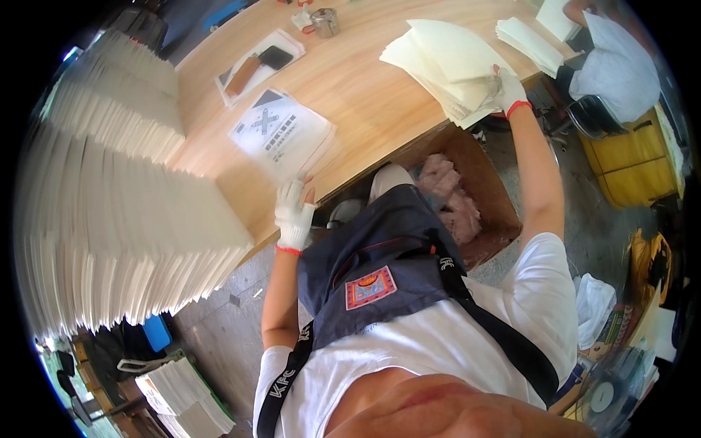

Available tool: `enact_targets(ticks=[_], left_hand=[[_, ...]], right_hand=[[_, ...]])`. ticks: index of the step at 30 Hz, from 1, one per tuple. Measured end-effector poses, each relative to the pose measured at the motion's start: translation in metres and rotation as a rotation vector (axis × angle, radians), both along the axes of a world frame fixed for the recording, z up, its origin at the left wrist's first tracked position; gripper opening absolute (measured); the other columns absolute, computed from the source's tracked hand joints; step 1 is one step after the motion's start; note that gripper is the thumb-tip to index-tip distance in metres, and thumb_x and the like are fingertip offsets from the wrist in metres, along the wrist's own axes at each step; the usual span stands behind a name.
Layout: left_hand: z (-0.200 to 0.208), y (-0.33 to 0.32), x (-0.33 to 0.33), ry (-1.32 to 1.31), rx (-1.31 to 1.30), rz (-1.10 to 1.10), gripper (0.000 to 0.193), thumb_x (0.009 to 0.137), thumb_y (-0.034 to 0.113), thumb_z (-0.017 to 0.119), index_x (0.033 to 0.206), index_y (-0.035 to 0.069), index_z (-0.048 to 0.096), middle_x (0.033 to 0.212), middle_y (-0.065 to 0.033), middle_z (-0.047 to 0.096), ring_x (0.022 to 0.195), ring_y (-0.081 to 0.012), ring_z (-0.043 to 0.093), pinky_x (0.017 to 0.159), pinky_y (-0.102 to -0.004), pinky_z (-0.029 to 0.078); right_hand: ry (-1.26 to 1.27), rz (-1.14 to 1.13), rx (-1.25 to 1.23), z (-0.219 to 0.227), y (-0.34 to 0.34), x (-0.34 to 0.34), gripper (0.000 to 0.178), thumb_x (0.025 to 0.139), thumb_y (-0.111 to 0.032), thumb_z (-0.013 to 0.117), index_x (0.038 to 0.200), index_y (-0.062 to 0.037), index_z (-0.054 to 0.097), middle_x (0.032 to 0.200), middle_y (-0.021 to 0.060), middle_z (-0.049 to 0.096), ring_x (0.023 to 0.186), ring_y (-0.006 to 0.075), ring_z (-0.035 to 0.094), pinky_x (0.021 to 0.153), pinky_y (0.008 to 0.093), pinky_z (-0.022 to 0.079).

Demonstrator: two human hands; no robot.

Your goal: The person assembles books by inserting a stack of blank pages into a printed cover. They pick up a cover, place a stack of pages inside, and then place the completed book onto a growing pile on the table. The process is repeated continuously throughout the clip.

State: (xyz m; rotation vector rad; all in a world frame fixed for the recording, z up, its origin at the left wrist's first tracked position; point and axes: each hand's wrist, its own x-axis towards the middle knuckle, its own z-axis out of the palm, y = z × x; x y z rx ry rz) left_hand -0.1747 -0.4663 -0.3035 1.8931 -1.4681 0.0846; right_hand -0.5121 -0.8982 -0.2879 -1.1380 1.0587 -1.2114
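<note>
My right hand (509, 90), in a white glove with a red cuff and bare fingertips, grips the right edge of a fanned stack of cream paper sheets (445, 62). The stack lies at the table's near edge, its corner reaching past it. My left hand (294, 217), gloved the same way, is at the near table edge with its fingers stretched out and apart. Its fingertips are close to the lower edge of a small pile of printed sheets (281, 133), which looks blurred there; whether they touch is unclear.
Tall stacks of folded paper (124, 219) stand along the left. On the wooden table (365, 109) lie a brown-and-black tool (255, 67) on paper and a metal cup (324, 23). A cardboard box (496, 190) with pinkish scraps sits below. A person in white (617, 69) works at the far right.
</note>
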Motion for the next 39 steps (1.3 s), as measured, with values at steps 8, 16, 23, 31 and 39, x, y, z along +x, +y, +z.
enact_targets(ticks=[8,16,23,31,39], left_hand=[[0.005,-0.012,0.031,-0.02,0.043,0.09,0.027,0.078,0.012,0.059,0.105,0.011,0.058,0.107,-0.0108,0.056,0.101,-0.0299,0.052,0.083,-0.0366,0.043],[0.037,-0.036,0.071,0.392,-0.198,0.127,0.046,0.079,0.016,0.063,0.121,0.004,0.048,0.123,-0.0142,0.05,0.114,-0.0245,0.048,0.091,-0.0339,0.04],[0.037,-0.046,0.098,0.925,-0.057,-0.096,0.058,0.074,0.009,0.069,0.125,0.0,0.043,0.124,-0.0125,0.05,0.108,-0.0178,0.05,0.09,-0.0304,0.04],[-0.008,-0.048,0.08,0.957,-0.099,-0.046,0.055,0.074,0.008,0.069,0.122,0.001,0.043,0.114,-0.0113,0.056,0.105,-0.0193,0.052,0.088,-0.0306,0.042],[-0.017,-0.047,0.085,1.036,-0.176,-0.122,0.054,0.073,0.008,0.068,0.12,0.0,0.044,0.109,-0.0124,0.057,0.101,-0.0211,0.054,0.087,-0.0321,0.043]], right_hand=[[0.055,0.259,-0.381,0.118,0.07,0.066,0.025,0.086,-0.007,0.045,0.108,0.0056,0.051,0.078,0.011,0.061,0.063,0.0146,0.059,0.055,0.0242,0.049],[0.444,0.604,-0.562,0.116,0.165,0.115,0.04,0.076,0.0,0.04,0.115,0.008,0.049,0.066,0.0114,0.059,0.051,0.0117,0.054,0.051,0.0246,0.046],[0.53,0.74,-0.606,0.038,0.177,0.143,0.021,0.081,-0.013,0.054,0.098,0.0004,0.055,0.061,0.0117,0.058,0.051,0.0149,0.059,0.051,0.0277,0.045],[0.75,0.711,-0.508,-0.009,0.18,0.149,0.029,0.081,-0.025,0.059,0.088,0.0025,0.056,0.075,0.0144,0.064,0.066,0.0218,0.063,0.062,0.0309,0.046],[0.954,0.641,-0.792,0.001,0.185,0.144,0.034,0.083,-0.032,0.057,0.088,0.0012,0.059,0.075,0.0176,0.063,0.072,0.0335,0.061,0.064,0.0374,0.046]])
